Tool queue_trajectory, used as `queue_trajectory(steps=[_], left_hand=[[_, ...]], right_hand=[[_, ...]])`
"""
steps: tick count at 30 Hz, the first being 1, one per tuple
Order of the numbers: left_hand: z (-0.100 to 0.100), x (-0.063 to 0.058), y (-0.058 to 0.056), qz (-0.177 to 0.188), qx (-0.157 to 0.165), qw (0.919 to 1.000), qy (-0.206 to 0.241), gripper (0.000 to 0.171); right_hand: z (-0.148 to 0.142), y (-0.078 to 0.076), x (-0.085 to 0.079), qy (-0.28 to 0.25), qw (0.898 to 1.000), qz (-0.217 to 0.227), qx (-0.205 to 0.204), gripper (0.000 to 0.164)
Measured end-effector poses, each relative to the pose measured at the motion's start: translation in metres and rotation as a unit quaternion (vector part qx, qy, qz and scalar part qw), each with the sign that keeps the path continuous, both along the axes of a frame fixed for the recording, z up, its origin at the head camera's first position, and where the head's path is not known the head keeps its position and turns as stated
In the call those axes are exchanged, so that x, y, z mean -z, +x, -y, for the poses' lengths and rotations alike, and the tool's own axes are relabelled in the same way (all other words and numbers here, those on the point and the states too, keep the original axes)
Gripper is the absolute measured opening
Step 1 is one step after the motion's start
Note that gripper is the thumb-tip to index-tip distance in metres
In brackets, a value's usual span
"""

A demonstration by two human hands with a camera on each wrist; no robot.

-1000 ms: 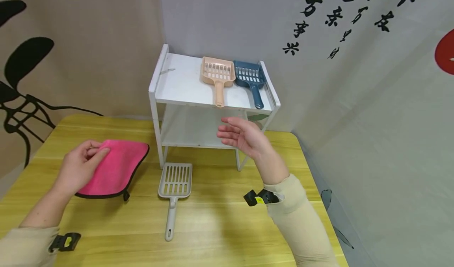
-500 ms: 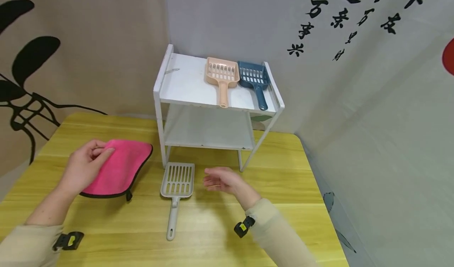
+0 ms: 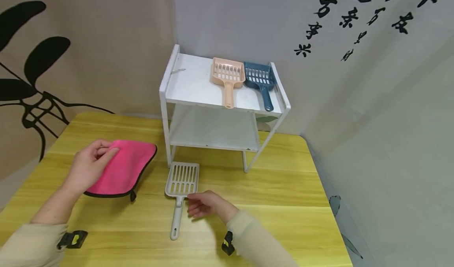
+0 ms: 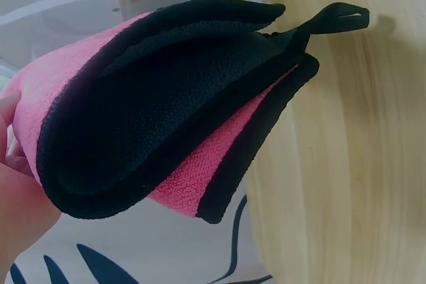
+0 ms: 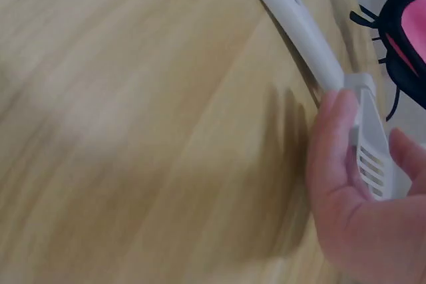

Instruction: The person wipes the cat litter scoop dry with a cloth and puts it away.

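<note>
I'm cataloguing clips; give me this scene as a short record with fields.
Left hand: holds a pink fabric cloth with black edging
Right hand: beside a light-grey slotted plastic scoop; contact unclear
Grey scoop's support: yellow wood-grain table
White two-tier rack: peach slotted plastic scoop and dark-blue slotted plastic scoop on top

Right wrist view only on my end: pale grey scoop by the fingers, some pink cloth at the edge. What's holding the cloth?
Observer: The left hand pinches the pink cloth.
Operator: Any scoops besides the pale grey scoop?
Observer: Two on top of the white rack: a peach scoop and a blue scoop.
Operator: Where's mine relative to that rack?
Observer: In front of it, slotted head toward the rack, handle toward the person.
</note>
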State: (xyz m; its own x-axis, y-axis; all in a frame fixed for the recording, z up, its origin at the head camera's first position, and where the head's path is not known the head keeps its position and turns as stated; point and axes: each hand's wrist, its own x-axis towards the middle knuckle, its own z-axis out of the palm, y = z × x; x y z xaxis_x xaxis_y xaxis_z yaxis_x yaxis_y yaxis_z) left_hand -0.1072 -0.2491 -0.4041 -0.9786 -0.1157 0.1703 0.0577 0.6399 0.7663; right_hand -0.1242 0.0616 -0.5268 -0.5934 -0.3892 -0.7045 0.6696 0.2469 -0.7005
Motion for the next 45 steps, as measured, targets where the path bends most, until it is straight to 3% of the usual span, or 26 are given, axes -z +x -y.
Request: queue_trajectory(steps=[6, 20, 28, 37, 45], left_hand=[[0.000, 0.004, 0.000, 0.004, 0.001, 1.0000, -0.001, 0.030], [-0.005, 0.004, -0.001, 0.003, 0.010, 0.9999, 0.003, 0.030], [-0.007, 0.004, 0.000, 0.001, 0.012, 0.9999, 0.002, 0.030], [-0.007, 0.004, 0.002, 0.004, 0.009, 0.9999, -0.007, 0.030], [-0.005, 0.004, 0.003, 0.002, 0.009, 0.9999, -0.003, 0.029]], right_hand=[[0.005, 0.005, 0.005, 0.006, 1.000, -0.008, 0.029, 0.029], [0.010, 0.002, 0.004, 0.001, 0.995, 0.017, 0.096, 0.039], [0.007, -0.004, -0.004, -0.035, 0.994, 0.053, 0.092, 0.037], [0.011, -0.004, 0.000, -0.065, 0.990, 0.094, 0.078, 0.035], [0.011, -0.010, -0.002, -0.083, 0.986, 0.107, 0.096, 0.031]])
